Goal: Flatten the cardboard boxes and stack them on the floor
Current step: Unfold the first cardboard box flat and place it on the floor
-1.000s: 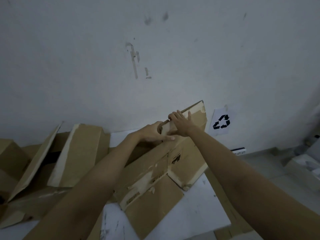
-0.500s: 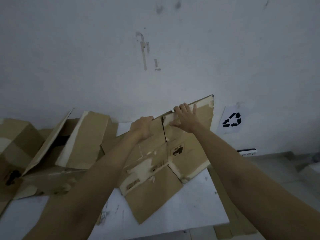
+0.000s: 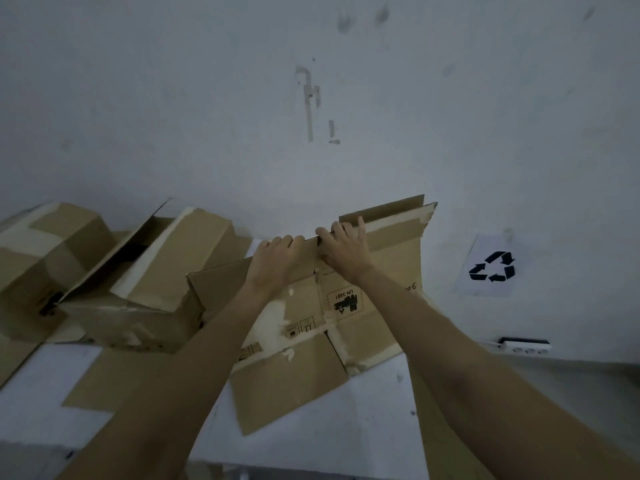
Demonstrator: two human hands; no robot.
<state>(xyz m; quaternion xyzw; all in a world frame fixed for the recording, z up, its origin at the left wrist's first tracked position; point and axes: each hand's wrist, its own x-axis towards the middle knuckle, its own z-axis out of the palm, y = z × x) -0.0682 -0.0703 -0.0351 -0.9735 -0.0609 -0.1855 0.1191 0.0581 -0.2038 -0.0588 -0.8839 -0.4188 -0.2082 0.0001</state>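
Box: the cardboard box stood half-collapsed on the white table, long axis left-right, loose flap pointing toward the person.
Hands: left hand and right hand curled over its top edge, gripping.
Label: "UN 3481", upside down.
Left: other boxes.
Wall: recycling sign; power strip.

Flattened box stands on table, other boxes to its left.
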